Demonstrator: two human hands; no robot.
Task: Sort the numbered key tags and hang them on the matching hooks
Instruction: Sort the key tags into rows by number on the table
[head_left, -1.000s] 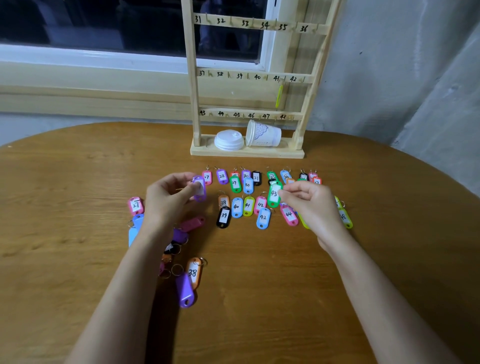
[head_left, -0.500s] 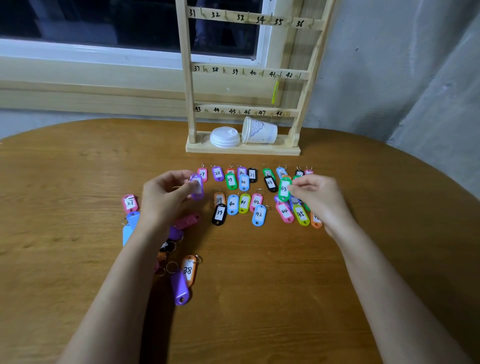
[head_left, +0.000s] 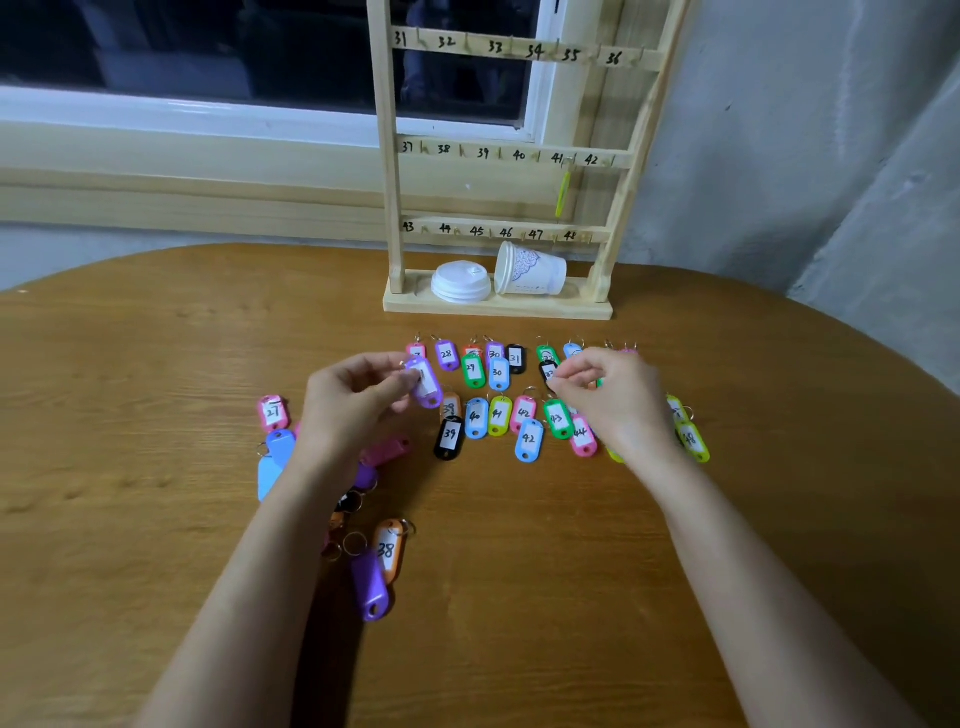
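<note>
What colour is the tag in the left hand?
The tag is purple with a white label, pinched in the left hand; the head view shows it.

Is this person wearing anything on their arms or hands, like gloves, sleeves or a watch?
No. The left hand and right hand are bare, with no gloves and no ring showing. The forearms are uncovered to the picture's edge: no sleeves, watch or bracelet in view.

Purple tag (head_left: 427, 383); black 39 tag (head_left: 449, 438); tan wood table (head_left: 156, 374).
</note>
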